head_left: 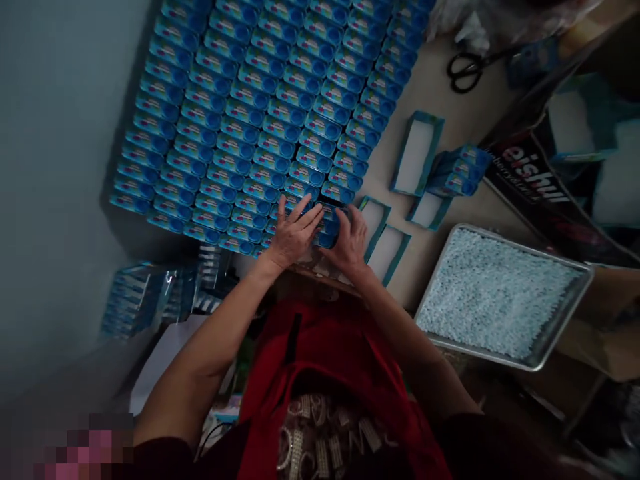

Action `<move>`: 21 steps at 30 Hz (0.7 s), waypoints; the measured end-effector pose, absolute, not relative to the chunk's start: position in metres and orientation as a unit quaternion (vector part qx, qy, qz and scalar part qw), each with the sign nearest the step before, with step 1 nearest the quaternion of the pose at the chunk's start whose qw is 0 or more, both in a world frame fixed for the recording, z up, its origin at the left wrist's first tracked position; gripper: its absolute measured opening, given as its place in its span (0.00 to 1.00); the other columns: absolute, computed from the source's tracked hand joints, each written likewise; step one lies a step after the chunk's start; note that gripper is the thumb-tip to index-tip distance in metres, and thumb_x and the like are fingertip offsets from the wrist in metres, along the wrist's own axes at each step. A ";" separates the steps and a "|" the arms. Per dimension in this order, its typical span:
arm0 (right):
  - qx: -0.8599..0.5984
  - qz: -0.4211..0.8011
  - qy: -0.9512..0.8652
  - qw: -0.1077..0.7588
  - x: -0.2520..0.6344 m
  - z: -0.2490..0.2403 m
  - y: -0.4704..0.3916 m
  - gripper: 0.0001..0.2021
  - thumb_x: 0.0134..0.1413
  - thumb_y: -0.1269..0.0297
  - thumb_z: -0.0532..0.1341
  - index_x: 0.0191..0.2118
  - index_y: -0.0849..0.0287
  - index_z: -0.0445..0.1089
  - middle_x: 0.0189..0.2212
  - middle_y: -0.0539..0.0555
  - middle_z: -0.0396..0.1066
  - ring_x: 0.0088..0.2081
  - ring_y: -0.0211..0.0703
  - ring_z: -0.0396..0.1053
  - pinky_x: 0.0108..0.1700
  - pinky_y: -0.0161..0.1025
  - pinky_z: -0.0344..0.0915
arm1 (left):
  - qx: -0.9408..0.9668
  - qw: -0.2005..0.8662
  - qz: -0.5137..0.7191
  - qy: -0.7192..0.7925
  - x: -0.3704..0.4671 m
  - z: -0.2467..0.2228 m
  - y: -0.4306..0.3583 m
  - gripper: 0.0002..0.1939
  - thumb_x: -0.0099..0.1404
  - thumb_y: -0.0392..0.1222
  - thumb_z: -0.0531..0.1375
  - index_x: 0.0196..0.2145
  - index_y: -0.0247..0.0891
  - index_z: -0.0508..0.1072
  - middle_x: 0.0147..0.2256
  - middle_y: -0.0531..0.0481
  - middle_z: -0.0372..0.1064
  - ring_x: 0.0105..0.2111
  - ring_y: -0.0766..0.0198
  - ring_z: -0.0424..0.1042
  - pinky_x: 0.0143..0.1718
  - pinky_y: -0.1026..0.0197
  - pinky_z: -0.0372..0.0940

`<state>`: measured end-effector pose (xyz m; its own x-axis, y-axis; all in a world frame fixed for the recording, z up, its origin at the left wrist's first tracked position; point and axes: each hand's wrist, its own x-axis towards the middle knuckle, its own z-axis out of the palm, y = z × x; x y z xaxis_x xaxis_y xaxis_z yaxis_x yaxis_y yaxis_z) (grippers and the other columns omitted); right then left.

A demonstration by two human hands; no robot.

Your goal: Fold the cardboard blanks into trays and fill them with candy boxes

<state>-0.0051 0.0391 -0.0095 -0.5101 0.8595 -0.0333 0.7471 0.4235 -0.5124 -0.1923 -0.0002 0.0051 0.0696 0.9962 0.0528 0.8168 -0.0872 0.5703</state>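
Note:
Rows of small blue flat packs [240,127] with printed tops stand packed tightly together on the table. At the near end of the rows, my left hand [295,233] lies on the packs with its fingers stretched out and spread. Just to its right, my right hand [350,243] curls its thumb and fingers at the end of a blue pack [327,213]. Part of that pack is hidden by my fingers. A dark gap shows in the row just above it. Beside my right hand lie open cartons with white insides [387,252].
A metal tray [563,327] full of small pale blue-white pieces stands at the right. Farther back are a white-faced carton [417,157], a small stack of blue packs [460,172] and black-handled scissors [467,72]. Wrapped blue stacks [140,300] sit below the table's left edge.

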 end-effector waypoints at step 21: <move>-0.473 0.052 -0.869 0.133 0.207 0.055 0.105 0.34 0.61 0.44 0.65 0.69 0.52 0.68 0.68 0.67 0.58 0.69 0.71 0.56 0.69 0.71 0.58 | 0.728 0.163 0.352 0.565 -0.035 0.017 -0.060 0.17 0.74 0.32 0.60 0.58 0.42 0.76 0.46 0.43 0.79 0.48 0.55 0.78 0.53 0.51 0.75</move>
